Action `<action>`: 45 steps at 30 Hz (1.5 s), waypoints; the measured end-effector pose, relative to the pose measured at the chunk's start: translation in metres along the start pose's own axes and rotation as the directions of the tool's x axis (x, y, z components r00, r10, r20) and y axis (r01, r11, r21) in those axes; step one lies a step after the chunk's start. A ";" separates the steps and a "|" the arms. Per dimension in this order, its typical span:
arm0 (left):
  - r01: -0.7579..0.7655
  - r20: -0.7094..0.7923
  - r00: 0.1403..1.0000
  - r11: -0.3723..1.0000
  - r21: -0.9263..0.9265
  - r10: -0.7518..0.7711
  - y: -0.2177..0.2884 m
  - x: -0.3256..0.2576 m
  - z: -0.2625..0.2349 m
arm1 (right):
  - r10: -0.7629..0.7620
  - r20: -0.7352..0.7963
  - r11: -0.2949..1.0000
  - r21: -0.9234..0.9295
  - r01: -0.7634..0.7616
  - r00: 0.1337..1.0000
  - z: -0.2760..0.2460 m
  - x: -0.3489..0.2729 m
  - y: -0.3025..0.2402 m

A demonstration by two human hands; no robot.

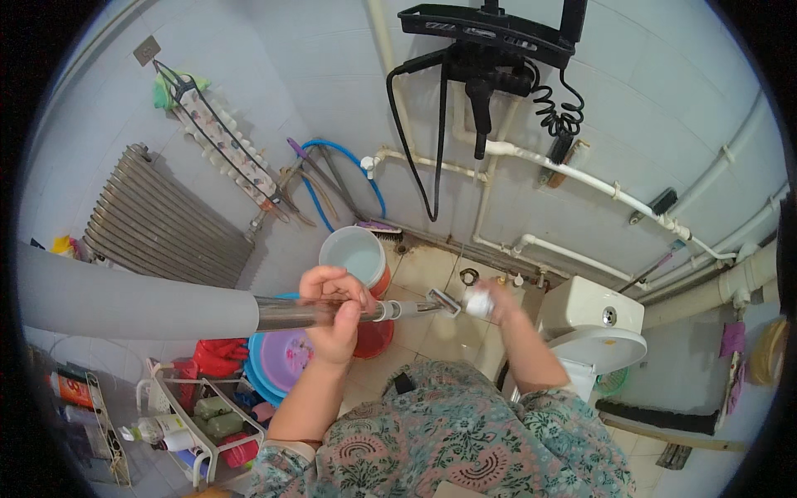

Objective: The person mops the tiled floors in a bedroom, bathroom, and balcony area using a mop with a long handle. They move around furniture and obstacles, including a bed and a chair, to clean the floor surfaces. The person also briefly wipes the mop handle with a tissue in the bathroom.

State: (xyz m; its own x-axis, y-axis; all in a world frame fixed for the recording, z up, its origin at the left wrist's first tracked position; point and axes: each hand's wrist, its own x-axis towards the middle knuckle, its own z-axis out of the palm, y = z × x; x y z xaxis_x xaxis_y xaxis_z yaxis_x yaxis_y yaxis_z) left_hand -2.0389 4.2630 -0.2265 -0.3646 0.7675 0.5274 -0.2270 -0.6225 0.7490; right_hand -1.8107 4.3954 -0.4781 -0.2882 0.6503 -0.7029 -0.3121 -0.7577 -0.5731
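A long pole (166,297), with a thick pale grey sleeve and a shiny metal section, reaches in from the left edge. My left hand (336,311) is closed around the metal section, its fingers curled over it. The pole narrows to a small metal bracket (444,302) at its right end. Just right of that bracket, my right hand (498,300) grips a small white object (477,303). Motion smears this hand, so I cannot make out the object's kind or whether it touches the bracket.
Beyond my left hand stands a bucket (353,249). Purple and blue basins (282,361) lie below it, beside a white rack (178,398) of bottles. At right is a toilet (594,319); a radiator (170,224) hangs left. Black shower fittings (486,79) and white pipes line the far wall.
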 end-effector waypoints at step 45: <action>0.777 -0.031 0.596 0.567 0.275 -0.802 -0.008 -0.007 0.001 | -0.780 0.349 0.548 -0.021 0.836 0.520 0.181 -0.174 0.014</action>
State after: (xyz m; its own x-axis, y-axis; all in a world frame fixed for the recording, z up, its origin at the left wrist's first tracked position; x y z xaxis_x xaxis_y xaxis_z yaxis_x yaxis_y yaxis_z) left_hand -2.0331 4.2627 -0.2360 -0.0634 0.9523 -0.2986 -0.1637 0.2852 0.9444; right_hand -1.9283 4.2815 -0.2877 -0.2220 0.9478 0.2288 -0.3929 0.1278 -0.9106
